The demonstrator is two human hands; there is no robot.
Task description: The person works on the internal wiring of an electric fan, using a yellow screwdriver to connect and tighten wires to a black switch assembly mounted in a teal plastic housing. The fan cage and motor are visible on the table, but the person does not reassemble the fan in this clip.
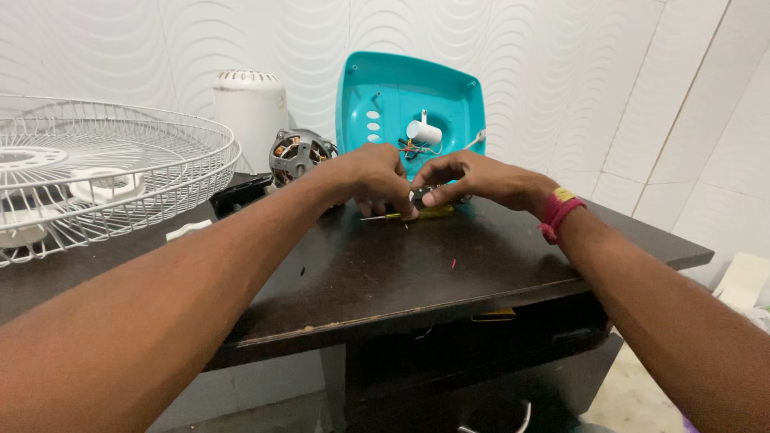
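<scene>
Pinched between my left hand [375, 178] and right hand [473, 178], a small part [419, 195] sits above the screwdriver [409, 214], which lies left-right on the table [385, 273].

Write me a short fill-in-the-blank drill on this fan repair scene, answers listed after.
1. The upright fan housing behind both hands is coloured ____.
2. The white wire fan guard lies at the ____ end of the dark table.
3. The cloth band is on the ____ wrist.
4. The left hand and right hand meet above a ____-handled screwdriver.

Answers: teal; left; right; yellow
</scene>
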